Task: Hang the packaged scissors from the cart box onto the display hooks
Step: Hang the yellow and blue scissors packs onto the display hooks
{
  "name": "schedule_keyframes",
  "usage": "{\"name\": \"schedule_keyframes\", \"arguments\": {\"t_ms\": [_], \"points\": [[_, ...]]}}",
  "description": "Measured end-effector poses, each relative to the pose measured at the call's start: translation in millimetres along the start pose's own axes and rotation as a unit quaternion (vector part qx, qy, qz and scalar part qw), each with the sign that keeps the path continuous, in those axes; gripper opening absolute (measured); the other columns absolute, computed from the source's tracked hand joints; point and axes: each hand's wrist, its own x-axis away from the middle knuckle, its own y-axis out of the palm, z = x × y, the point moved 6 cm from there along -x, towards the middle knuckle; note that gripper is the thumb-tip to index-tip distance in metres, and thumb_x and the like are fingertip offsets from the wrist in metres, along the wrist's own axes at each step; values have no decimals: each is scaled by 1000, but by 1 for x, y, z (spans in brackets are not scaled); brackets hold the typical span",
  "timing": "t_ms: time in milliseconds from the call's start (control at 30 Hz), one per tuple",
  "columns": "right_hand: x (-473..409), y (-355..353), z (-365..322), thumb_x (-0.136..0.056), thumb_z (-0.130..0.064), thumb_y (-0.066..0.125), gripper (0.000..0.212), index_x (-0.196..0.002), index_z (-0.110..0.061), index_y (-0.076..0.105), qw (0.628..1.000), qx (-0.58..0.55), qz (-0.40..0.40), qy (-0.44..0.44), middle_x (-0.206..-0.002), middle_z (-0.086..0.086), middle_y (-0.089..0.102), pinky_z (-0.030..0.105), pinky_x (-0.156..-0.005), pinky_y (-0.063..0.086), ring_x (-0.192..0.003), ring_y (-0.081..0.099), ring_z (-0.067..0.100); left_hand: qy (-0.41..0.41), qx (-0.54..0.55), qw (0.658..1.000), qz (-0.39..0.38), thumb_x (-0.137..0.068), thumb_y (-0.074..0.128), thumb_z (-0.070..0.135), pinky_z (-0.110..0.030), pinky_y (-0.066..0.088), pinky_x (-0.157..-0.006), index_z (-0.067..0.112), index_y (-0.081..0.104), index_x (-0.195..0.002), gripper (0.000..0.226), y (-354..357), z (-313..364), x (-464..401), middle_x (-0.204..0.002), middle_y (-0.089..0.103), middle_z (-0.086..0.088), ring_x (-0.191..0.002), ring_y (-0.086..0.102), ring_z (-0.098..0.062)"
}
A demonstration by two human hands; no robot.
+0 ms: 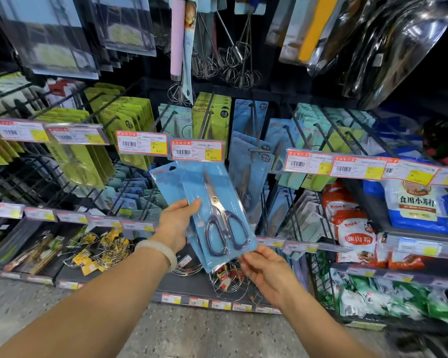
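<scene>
1. Blue card packs of scissors (pixel 217 213) are held up in the middle of the head view, near the camera and in front of the hook wall; at least two packs are fanned, the front one showing steel blades and dark handles.
2. Left hand (pixel 176 223) grips the packs at their left edge, thumb on the front and fingers curled behind; a pale bangle (pixel 157 250) sits on that wrist.
3. Right hand (pixel 267 270) pinches the bottom right corner of the front pack, fingers curled round it.
4. Hooks (pixel 259 140) just beyond the packs, slightly right, carry matching blue scissor cards; green cards (pixel 130 117) hang to the left, teal ones to the right.
5. Price tags (pixel 197 150) on the hook ends stand just above the held packs, between them and the hooks; one reads 9.50, its left neighbour 4.50. Smaller print is too blurred to read.
6. Whisks (pixel 233 60) hang far above; wire racks (pixel 228 282) lie low behind the hands.
7. Bags (pixel 417 202) on the right shelves include a blue-and-white one printed 食用小苏打; red and white pouches sit beside it.
</scene>
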Motion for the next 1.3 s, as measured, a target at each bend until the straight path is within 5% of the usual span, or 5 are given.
{"name": "schedule_keyframes", "arguments": {"t_ms": [367,600,833,1000,1300], "points": [[-9,-1,6,-87,3,58,20,-107,5,57,992,-38,122,-11,-87,17,67,23,-52,58,-73,66,23,13,-7,999,-37,-86,64,4,-35,55,-68,10,62,-81,8,5,3,1,-71,70,-2,-67,65,-18],[-7,-1,2,-88,-1,59,10,-97,2,56,993,6,119,-4,-88,17,67,23,-53,58,-75,66,25,9,-42,997,-67,-86,63,3,-45,50,-95,9,64,-88,6,1,4,-1,-107,67,-13,-94,64,-29],[-4,12,-9,-88,-2,59,13,-97,-3,50,995,-2,81,-61,-74,10,71,25,-60,58,-65,68,18,7,-27,997,-78,-85,64,0,-33,54,-68,6,64,-96,13,-3,6,-8,-99,68,-11,-80,67,-21],[0,22,-19,-87,1,57,16,-83,-8,44,994,22,48,-91,-82,11,70,33,-74,57,-70,67,19,-3,-2,997,-79,-86,63,1,-36,54,-69,7,63,-98,14,-3,9,-10,-97,69,-10,-81,66,-22],[1,27,-26,-92,3,46,21,-78,-11,43,991,56,-17,-119,-80,11,62,19,-48,47,-59,66,11,-8,17,996,-85,-90,59,4,-40,53,-77,7,61,-94,6,-9,13,-10,-106,66,-13,-86,65,-23]]}}
